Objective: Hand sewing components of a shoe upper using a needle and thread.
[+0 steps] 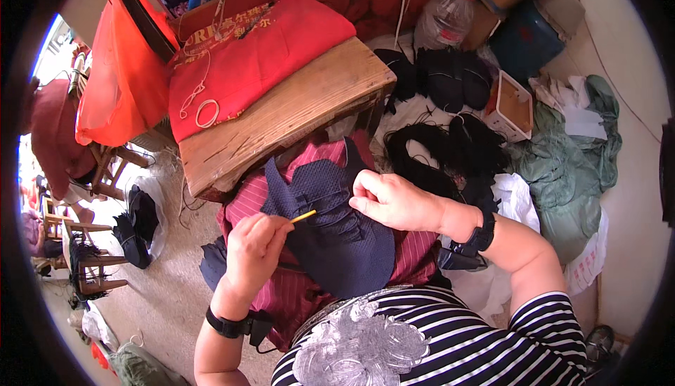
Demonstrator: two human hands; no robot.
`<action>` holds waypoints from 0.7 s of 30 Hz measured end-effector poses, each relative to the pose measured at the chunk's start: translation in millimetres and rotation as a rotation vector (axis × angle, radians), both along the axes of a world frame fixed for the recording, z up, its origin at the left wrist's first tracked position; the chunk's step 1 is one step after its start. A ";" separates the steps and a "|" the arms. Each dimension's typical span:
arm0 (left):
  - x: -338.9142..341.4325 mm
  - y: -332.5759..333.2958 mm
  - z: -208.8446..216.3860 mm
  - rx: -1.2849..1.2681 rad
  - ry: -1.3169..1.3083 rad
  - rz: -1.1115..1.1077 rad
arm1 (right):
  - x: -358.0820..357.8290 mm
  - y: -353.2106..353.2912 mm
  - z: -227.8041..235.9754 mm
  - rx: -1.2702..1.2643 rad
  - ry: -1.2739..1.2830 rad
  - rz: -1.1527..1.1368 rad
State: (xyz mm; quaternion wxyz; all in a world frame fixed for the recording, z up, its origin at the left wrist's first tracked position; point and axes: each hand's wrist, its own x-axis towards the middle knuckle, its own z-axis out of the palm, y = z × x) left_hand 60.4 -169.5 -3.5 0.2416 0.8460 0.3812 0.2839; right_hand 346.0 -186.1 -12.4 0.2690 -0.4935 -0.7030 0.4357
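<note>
Across my lap lies a navy mesh shoe upper (pixel 344 259), its two narrow ends pointing away from me and dark lacing running over its middle. My left hand (pixel 254 252) is closed on a thin yellow-handled tool (pixel 303 216) that points right, over the lacing. The tool's far tip is too dark and fine to make out. Just above the upper's right side, my right hand (pixel 394 202) is pinched shut, thumb against fingers. Whatever it may hold does not show. A maroon striped cloth (pixel 411 254) covers my lap beneath the upper.
Ahead stands a wooden bench (pixel 281 108) with a red cloth (pixel 264 55) and a cord loop on it. Black laces (pixel 429 148) lie on the right by a white basket (pixel 510 108) and green sacking (pixel 562 168). Dark pieces (pixel 138 224) and small stools (pixel 91 263) are at left.
</note>
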 end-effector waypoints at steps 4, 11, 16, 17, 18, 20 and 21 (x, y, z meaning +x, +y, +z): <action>-0.4 -10.9 -0.6 0.065 -0.019 0.015 | 0.5 -0.3 2.3 -0.024 0.016 -0.013; -6.7 -11.0 -4.0 -0.009 -0.014 0.096 | 0.5 2.6 2.0 -0.048 0.005 -0.002; 0.8 -8.3 -4.5 -0.028 -0.073 0.111 | 2.6 4.3 1.9 -0.195 0.075 -0.024; 0.9 -7.5 -4.9 -0.021 -0.076 0.095 | 5.7 3.2 1.1 -0.172 0.075 -0.002; 2.1 -7.4 -3.4 -0.020 -0.074 0.100 | 7.2 2.9 0.4 -0.148 0.079 0.024; 6.7 -8.7 0.3 -0.021 -0.115 0.112 | 8.4 2.1 4.0 -0.179 0.099 0.018; 7.1 -8.8 -2.8 -0.034 -0.130 0.109 | 9.2 1.3 5.4 -0.211 0.116 0.005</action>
